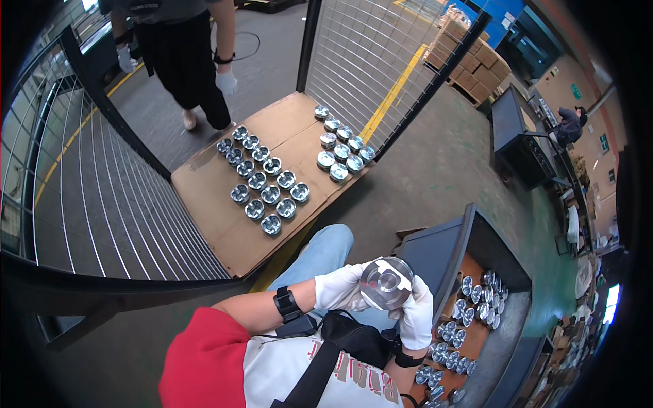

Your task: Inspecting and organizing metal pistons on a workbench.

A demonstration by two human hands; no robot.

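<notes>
A shiny metal piston (387, 283) is held up in front of my lap, its round machined crown turned toward the camera. My left hand (341, 288), in a white glove, grips its left edge. My right hand (417, 311), gloved the same way, is closed round its lower right side. Some fingers of both hands are hidden behind the piston. Ahead of me, several pistons (271, 195) stand in rows on a cardboard sheet (211, 224), most showing their hollow undersides. A second group of pistons (341, 152) sits by the sheet's right edge.
The cardboard covers a cart with wire mesh sides (122, 224) and dark posts. At my right, a grey metal bin (507, 255) holds more pistons (467, 311) on a brown base. A person in dark trousers (178, 61) stands beyond the cart. Stacked cartons (469, 64) are farther back.
</notes>
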